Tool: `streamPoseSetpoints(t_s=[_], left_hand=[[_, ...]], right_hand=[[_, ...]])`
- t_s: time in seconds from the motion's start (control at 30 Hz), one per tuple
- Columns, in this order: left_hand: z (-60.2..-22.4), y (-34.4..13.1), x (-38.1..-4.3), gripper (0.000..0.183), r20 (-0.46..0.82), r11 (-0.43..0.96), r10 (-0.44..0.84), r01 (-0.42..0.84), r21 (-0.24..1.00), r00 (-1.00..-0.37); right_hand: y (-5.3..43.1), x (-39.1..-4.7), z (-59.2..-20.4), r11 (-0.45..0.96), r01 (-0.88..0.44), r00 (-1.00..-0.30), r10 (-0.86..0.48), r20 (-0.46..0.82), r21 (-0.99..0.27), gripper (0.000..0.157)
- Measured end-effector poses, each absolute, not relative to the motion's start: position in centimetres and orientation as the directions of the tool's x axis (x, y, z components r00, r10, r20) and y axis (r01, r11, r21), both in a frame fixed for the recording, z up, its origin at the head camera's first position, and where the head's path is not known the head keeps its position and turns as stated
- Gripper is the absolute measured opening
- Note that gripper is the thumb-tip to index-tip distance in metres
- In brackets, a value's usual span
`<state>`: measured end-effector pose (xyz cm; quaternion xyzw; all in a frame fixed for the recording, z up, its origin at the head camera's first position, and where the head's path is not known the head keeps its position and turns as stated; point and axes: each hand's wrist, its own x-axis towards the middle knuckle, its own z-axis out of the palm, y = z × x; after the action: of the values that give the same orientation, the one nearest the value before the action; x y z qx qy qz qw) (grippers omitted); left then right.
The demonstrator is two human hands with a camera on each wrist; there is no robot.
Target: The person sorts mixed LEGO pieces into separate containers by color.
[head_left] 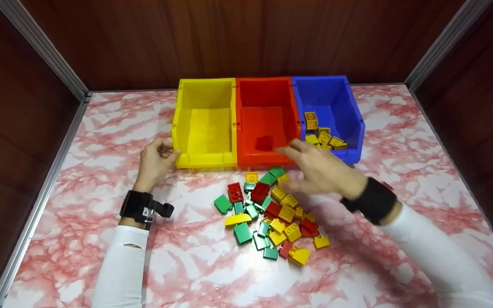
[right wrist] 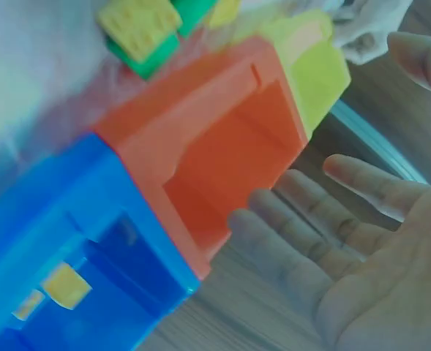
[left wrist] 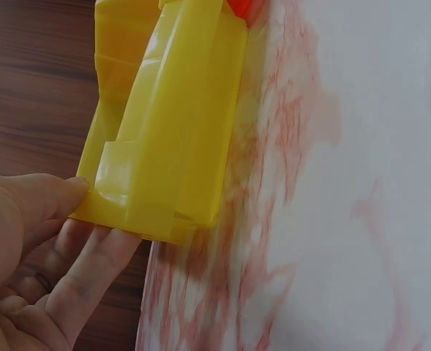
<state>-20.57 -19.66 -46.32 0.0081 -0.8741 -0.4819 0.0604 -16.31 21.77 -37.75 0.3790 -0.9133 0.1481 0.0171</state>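
Note:
My left hand (head_left: 157,162) pinches the front left corner of the yellow bin (head_left: 206,160), thumb on one side of its wall and fingers on the other; the left wrist view shows this grip (left wrist: 105,197) closely. The right hand (head_left: 321,169), slightly blurred, hovers above the front of the red bin (head_left: 268,159) and blue bin (head_left: 353,156). Its fingers are spread in the right wrist view, with nothing in them. A red brick (head_left: 264,143) shows inside the red bin near its front. Several yellow bricks (head_left: 324,137) lie in the blue bin.
A loose heap of red, green and yellow bricks (head_left: 287,214) lies on the marbled table (head_left: 186,273) in front of the bins. The three bins stand side by side near the brown back wall (head_left: 246,38). Metal rails (head_left: 41,47) edge the side walls.

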Motion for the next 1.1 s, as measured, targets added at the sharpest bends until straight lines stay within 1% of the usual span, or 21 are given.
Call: streamPoseSetpoints(t_s=[0.13,0.23,0.4,0.53,0.6,0.67,0.77,0.9,1.1], left_hand=[[-46.3,-19.7,-20.5,0.023,0.105,0.535,-0.076,0.048,0.843,-0.992],[-46.3,-19.7,-20.5,0.023,0.105,0.535,-0.077,0.048,0.843,-0.991],[-46.3,-19.7,-20.4,0.022,0.110,0.543,-0.063,0.058,0.838,-0.992],[-46.3,-19.7,-20.4,0.023,0.108,0.548,-0.054,0.061,0.834,-0.993],[-46.3,-19.7,-20.4,0.023,0.109,0.544,-0.057,0.061,0.837,-0.992],[-46.4,-19.7,-20.5,0.023,0.109,0.538,-0.063,0.059,0.841,-0.992],[-46.4,-19.7,-20.5,0.023,0.115,0.534,-0.067,0.061,0.843,-0.991],[-46.4,-19.7,-20.5,0.022,0.106,0.538,-0.068,0.053,0.842,-0.992],[-46.3,-19.8,-20.6,0.021,0.109,0.548,-0.066,0.055,0.835,-0.992]], right_hand=[[23.6,-13.9,-39.0,0.678,-0.659,-0.743,-0.654,0.143,-0.325,0.070],[24.7,-12.2,-40.1,0.715,-0.604,-0.787,-0.606,0.120,-0.352,0.068],[25.7,-9.8,-41.8,0.790,-0.523,-0.842,-0.536,0.052,-0.321,0.065],[25.9,-8.6,-42.8,0.797,-0.525,-0.839,-0.544,0.024,-0.297,0.054],[25.8,-8.2,-43.3,0.783,-0.528,-0.832,-0.555,0.015,-0.329,0.044],[25.7,-8.0,-43.9,0.755,-0.539,-0.818,-0.574,0.020,-0.373,0.028],[25.6,-7.7,-44.5,0.717,-0.543,-0.807,-0.589,0.037,-0.437,0.016],[25.6,-7.7,-44.3,0.706,-0.543,-0.804,-0.593,0.040,-0.454,0.017],[25.4,-8.5,-42.9,0.714,-0.534,-0.815,-0.577,0.053,-0.453,0.014]])
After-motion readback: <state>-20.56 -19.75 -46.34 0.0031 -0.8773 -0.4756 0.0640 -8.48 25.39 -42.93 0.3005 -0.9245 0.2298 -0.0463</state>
